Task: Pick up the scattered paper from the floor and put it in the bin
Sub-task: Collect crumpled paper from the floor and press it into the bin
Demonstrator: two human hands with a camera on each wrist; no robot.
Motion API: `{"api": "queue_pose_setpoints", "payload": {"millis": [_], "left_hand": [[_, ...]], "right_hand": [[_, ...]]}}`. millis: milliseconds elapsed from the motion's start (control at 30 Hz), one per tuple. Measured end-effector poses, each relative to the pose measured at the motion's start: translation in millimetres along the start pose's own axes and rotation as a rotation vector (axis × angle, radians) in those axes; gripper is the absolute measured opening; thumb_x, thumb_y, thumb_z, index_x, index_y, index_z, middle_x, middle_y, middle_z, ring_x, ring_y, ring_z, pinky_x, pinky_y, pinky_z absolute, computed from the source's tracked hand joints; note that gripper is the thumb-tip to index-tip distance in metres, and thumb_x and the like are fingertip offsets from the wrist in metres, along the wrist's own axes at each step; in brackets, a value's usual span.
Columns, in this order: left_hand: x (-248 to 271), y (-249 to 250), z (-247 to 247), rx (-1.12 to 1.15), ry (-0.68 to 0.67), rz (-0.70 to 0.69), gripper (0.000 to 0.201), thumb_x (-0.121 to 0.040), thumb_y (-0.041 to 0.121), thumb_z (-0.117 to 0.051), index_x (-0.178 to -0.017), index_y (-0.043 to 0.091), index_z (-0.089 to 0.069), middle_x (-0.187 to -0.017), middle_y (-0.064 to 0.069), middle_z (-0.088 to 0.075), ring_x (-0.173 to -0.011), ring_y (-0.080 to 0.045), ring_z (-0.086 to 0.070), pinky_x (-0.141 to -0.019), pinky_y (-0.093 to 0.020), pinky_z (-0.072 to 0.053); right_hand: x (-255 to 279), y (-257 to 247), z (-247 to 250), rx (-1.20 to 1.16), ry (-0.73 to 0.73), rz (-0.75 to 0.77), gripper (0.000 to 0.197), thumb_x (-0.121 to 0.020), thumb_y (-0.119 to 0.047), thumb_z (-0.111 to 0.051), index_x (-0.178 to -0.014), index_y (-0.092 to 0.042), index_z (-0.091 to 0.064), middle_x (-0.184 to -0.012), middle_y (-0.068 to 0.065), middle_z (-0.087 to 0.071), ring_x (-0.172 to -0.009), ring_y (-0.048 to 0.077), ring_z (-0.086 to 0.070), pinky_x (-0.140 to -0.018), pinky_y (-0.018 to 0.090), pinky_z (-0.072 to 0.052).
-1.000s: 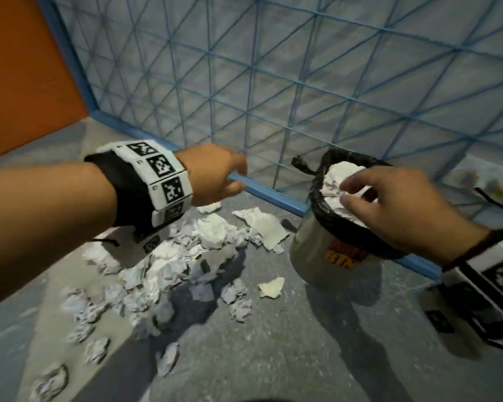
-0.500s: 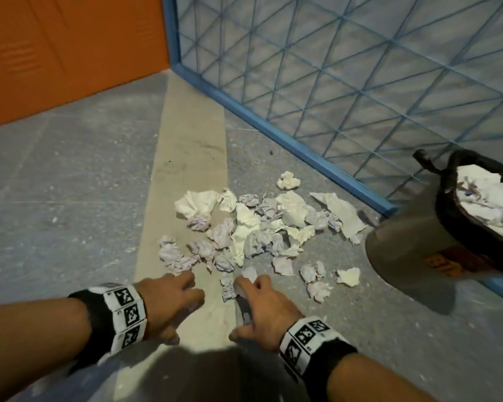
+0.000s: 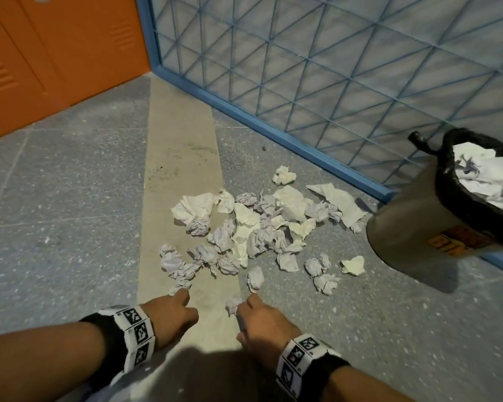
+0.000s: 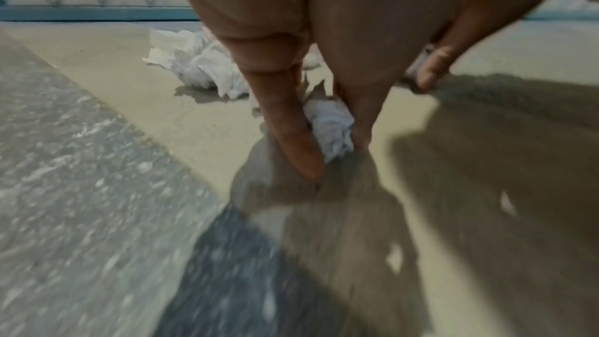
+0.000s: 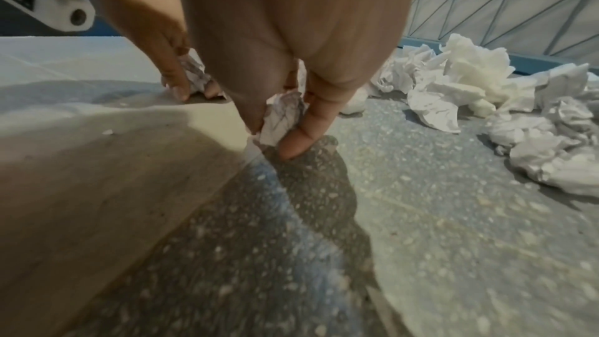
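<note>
- Left hand [image 3: 170, 313] pinches a paper ball [image 4: 330, 124] on the floor's [image 3: 70, 227] tan strip.
- Right hand [image 3: 263, 323] pinches a wad [image 5: 282, 114] at the strip's edge.
- Bin [image 3: 413, 227] stands right of the paper pile [image 3: 253, 230].

Lockers [image 3: 55, 44]: orange metal, louvred vents, along the far left wall. Mesh panel [image 3: 331, 53]: blue wire grid with diagonal bracing in a blue frame, its bottom rail resting on the floor and meeting the lockers at the corner. Floor [image 3: 55, 227]: grey speckled tiles, crossed by one plain beige strip [image 3: 180, 158] running away from the viewer to that corner.
</note>
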State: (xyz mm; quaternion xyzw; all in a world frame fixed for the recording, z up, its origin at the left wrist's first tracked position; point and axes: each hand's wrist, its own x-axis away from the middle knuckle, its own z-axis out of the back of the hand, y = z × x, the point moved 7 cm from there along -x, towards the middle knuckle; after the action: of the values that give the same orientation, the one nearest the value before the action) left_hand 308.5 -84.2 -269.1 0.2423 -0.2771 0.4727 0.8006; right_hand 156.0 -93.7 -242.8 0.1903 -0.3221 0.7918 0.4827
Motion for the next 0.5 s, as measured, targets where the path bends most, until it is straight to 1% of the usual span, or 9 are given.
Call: {"api": "queue_pose_setpoints", "payload": {"millis": [33, 67, 100, 133, 200, 267, 367, 433, 500], "left_hand": [[-1.7, -0.7, 6.1, 0.022, -0.026, -0.021, 0.027, -0.094, 0.019, -0.042, -0.116, 0.018, -0.057, -0.121, -0.007, -0.048, -0.114, -0.029, -0.052, -0.094, -0.031, -0.042], [-3.8, 1.0, 14.8, 0.061, -0.033, -0.049, 0.026, -0.093, 0.021, -0.044, -0.112, 0.019, -0.061, -0.11, 0.003, -0.051, -0.117, -0.027, -0.049, -0.097, -0.029, -0.04], [-2.1, 4.3, 28.9, 0.086, -0.018, -0.077, 0.024, -0.089, 0.025, -0.047, -0.106, 0.022, -0.064, -0.095, 0.011, -0.048, -0.115, -0.026, -0.05, -0.096, -0.027, -0.042], [0.2, 9.1, 44.8, 0.102, 0.002, -0.097, 0.023, -0.083, 0.026, -0.05, -0.1, 0.023, -0.065, -0.088, 0.012, -0.044, -0.107, -0.022, -0.052, -0.091, -0.026, -0.045], [4.1, 16.2, 73.7, 0.123, 0.03, -0.079, 0.021, -0.08, 0.02, -0.054, -0.098, 0.023, -0.063, -0.093, 0.006, -0.044, -0.085, -0.012, -0.049, -0.077, -0.019, -0.045], [8.7, 27.7, 111.5, 0.124, 0.1, -0.087, 0.023, -0.079, 0.018, -0.058, -0.101, 0.025, -0.06, -0.098, 0.004, -0.043, -0.077, -0.007, -0.046, -0.077, -0.019, -0.044], [18.0, 52.9, 196.1, 0.158, 0.346, -0.105, 0.024, -0.081, 0.033, -0.066, -0.103, 0.031, -0.059, -0.102, 0.007, -0.045, -0.091, -0.01, -0.052, -0.087, -0.025, -0.046], [24.1, 81.3, 255.7, 0.194, 0.499, -0.133, 0.026, -0.08, 0.039, -0.068, -0.104, 0.032, -0.058, -0.106, 0.007, -0.048, -0.095, -0.012, -0.052, -0.089, -0.029, -0.046], [25.0, 118.9, 310.5, 0.195, 0.634, -0.184, 0.029, -0.08, 0.041, -0.067, -0.106, 0.033, -0.058, -0.11, 0.006, -0.049, -0.098, -0.014, -0.052, -0.09, -0.032, -0.046]], "right_hand": [[3.2, -1.4, 5.4, 0.028, -0.009, 0.028, 0.038, -0.092, -0.022, -0.053, -0.126, -0.011, -0.041, -0.132, 0.009, -0.036, -0.109, 0.032, -0.053, -0.093, 0.044, -0.048], [8.1, -1.6, 11.8, 0.064, -0.01, 0.059, 0.038, -0.092, -0.023, -0.053, -0.125, -0.009, -0.042, -0.13, 0.01, -0.038, -0.109, 0.033, -0.053, -0.091, 0.045, -0.048], [14.5, -0.7, 19.0, 0.094, -0.005, 0.087, 0.038, -0.092, -0.024, -0.053, -0.124, -0.008, -0.043, -0.128, 0.01, -0.039, -0.108, 0.034, -0.053, -0.09, 0.045, -0.048], [23.0, 0.7, 27.3, 0.114, 0.006, 0.107, 0.037, -0.092, -0.025, -0.053, -0.123, -0.008, -0.043, -0.126, 0.01, -0.04, -0.107, 0.035, -0.054, -0.089, 0.045, -0.049], [41.6, 4.4, 49.9, 0.159, 0.056, 0.157, 0.036, -0.092, -0.027, -0.053, -0.122, -0.009, -0.044, -0.123, 0.009, -0.042, -0.104, 0.034, -0.055, -0.087, 0.044, -0.05], [66.0, 10.0, 77.1, 0.203, 0.106, 0.227, 0.036, -0.093, -0.028, -0.053, -0.123, -0.01, -0.044, -0.122, 0.008, -0.043, -0.101, 0.031, -0.056, -0.086, 0.044, -0.051], [110.0, 32.7, 135.1, 0.199, 0.232, 0.276, 0.038, -0.093, -0.035, -0.052, -0.123, -0.013, -0.046, -0.12, 0.004, -0.046, -0.099, 0.025, -0.057, -0.087, 0.041, -0.05], [139.8, 64.1, 182.0, 0.179, 0.359, 0.223, 0.041, -0.09, -0.043, -0.053, -0.123, -0.019, -0.048, -0.12, 0.0, -0.048, -0.101, 0.019, -0.057, -0.089, 0.037, -0.049], [171.2, 106.7, 232.5, 0.181, 0.517, 0.121, 0.042, -0.086, -0.049, -0.057, -0.117, -0.021, -0.054, -0.115, -0.002, -0.053, -0.099, 0.016, -0.056, -0.086, 0.031, -0.047]]}}
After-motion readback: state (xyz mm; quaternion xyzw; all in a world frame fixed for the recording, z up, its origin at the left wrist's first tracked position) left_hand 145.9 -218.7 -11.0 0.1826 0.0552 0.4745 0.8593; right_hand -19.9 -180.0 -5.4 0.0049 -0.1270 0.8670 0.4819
